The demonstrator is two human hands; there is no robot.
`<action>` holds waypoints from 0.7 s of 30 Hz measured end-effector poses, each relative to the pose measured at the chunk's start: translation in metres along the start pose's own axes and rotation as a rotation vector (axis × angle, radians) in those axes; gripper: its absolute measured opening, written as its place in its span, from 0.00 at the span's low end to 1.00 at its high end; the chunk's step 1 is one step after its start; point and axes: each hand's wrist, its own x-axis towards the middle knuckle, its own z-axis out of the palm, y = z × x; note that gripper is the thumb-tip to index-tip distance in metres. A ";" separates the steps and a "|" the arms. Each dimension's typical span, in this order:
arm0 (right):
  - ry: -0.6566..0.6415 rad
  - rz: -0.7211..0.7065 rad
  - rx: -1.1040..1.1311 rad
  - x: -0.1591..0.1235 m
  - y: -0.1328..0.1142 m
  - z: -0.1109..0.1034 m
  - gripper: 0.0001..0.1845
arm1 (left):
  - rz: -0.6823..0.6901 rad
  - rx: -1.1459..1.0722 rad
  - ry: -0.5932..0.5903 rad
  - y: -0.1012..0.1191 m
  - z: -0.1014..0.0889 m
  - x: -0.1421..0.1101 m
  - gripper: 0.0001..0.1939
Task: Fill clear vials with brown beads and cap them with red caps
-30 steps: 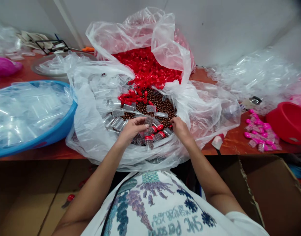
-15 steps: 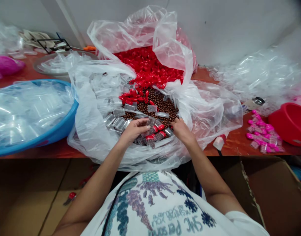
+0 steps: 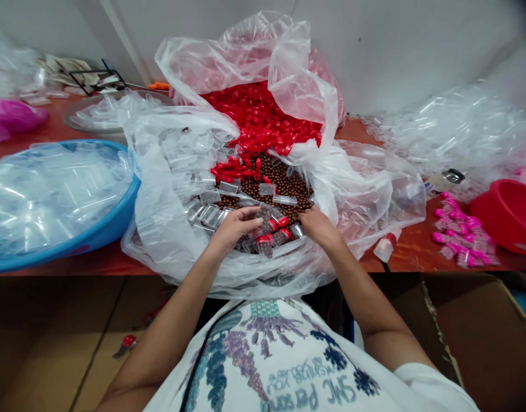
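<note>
My left hand (image 3: pixel 237 230) is closed, thumb and fingers pinching a small clear plastic container (image 3: pixel 266 214) over the open plastic bag (image 3: pixel 159 229). Just beside it lie several clear containers with red caps (image 3: pixel 281 236), brown beads showing inside some. My right hand (image 3: pixel 317 225) has its fingers curled at the right edge of a heap of brown beads (image 3: pixel 288 184); its fingertips are partly hidden, so what they hold cannot be made out. Uncapped clear containers (image 3: pixel 210 215) lie left of the beads. Loose red caps (image 3: pixel 232 170) rest at the heap's far side.
Behind stands a bag of red caps (image 3: pixel 263 111). A blue basin (image 3: pixel 129 197) of clear containers is on the left. To the right are pink-capped containers (image 3: pixel 464 237), a red bowl (image 3: pixel 507 212) and a clear plastic pile (image 3: pixel 451 129). A cardboard box (image 3: pixel 481 326) sits below the table.
The view has shifted very slightly. Both hands stay in nearly the same places, the left one with the clear container.
</note>
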 end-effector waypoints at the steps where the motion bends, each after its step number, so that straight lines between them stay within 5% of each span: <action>1: 0.009 0.020 0.004 0.001 0.000 -0.001 0.12 | -0.001 0.007 0.010 0.000 -0.001 -0.001 0.25; 6: 0.248 0.116 0.217 0.002 -0.004 -0.009 0.15 | -0.020 0.022 0.037 0.004 -0.001 -0.003 0.25; 10: 0.456 0.238 0.786 0.003 -0.013 -0.011 0.13 | 0.003 0.050 0.011 0.007 0.003 -0.003 0.24; 15: 0.380 0.287 1.605 0.010 -0.021 -0.010 0.17 | -0.009 0.057 -0.002 0.005 0.007 -0.001 0.26; 21: 0.220 0.216 1.800 0.007 -0.025 -0.016 0.19 | -0.036 0.004 -0.070 -0.001 0.008 -0.001 0.25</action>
